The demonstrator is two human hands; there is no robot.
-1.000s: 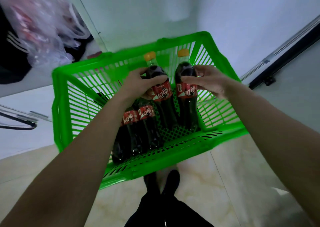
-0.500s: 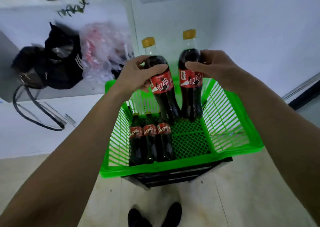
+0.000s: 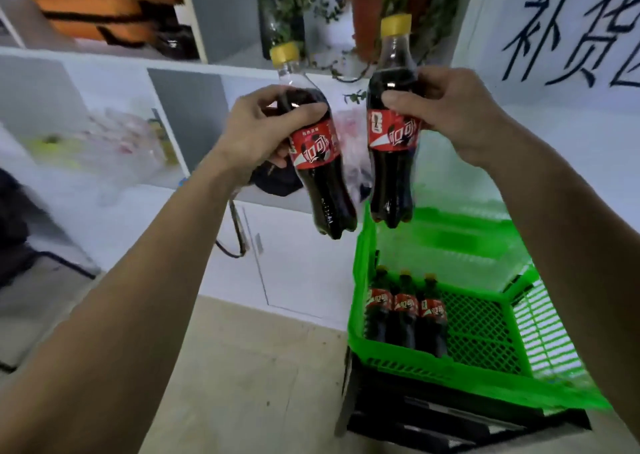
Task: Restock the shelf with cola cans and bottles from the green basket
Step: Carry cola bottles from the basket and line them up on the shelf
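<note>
**2 cola bottles lifted clear of basket, headed for shelf**

Raised out of the green basket (image 3: pixel 360 336) since half a second ago, 2 cola bottles now hang above it. The left hand (image 3: pixel 256 131) wraps the left bottle (image 3: pixel 317 162), tilted; the right hand (image 3: pixel 450 110) pinches the right bottle (image 3: pixel 393 148) near its shoulder. 3 bottles (image 3: pixel 405 310) remain inside. Levelling each before setting down on the white shelf (image 3: pixel 104 62) would likely prevent tipping.

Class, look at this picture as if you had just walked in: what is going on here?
A person is restocking drinks. The left hand grips one cola bottle and the right hand grips another cola bottle, both lifted clear above the green basket. Three more bottles stand in the basket's left end. White shelving lies ahead; neither bottle is on it yet.
</note>
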